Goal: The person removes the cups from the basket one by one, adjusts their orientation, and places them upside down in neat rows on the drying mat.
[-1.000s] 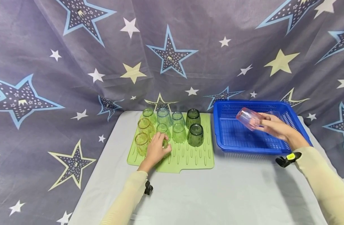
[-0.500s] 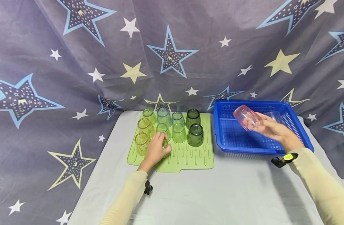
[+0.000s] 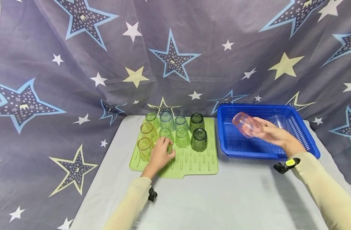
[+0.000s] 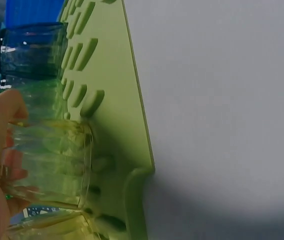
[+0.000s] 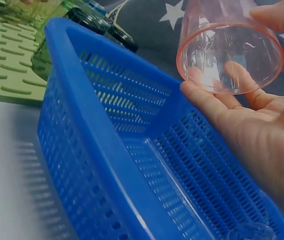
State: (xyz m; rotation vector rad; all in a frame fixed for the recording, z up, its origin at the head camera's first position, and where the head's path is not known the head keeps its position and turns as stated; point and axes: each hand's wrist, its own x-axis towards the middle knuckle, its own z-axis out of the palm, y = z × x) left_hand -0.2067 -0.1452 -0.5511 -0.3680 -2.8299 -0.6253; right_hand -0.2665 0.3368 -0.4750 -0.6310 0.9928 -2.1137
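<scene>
My left hand point(image 3: 161, 155) grips a yellow-tinted glass point(image 4: 52, 165) from above at the front of the green drying mat point(image 3: 190, 169). In the left wrist view its rim faces down at the mat's ridges. My right hand point(image 3: 272, 132) holds a pink glass point(image 3: 245, 125) tilted above the blue basket point(image 3: 267, 156). The right wrist view shows its open rim toward the camera, thumb on one side and fingers on the other. Beside my left hand stand two yellow glasses, the nearer yellow glass point(image 3: 145, 149) right by the knuckles.
Several upside-down glasses stand in rows on the mat, among them a dark glass point(image 3: 199, 140), a green glass point(image 3: 182, 138) and a blue glass point(image 3: 167, 120). A clear glass point(image 3: 280, 122) lies in the basket's right part. Behind hangs a star-printed grey curtain point(image 3: 210, 38).
My right hand has carried the pink glass leftward over the basket, tilting it further. More of the clear glass behind now shows. My left hand has stayed in place.
</scene>
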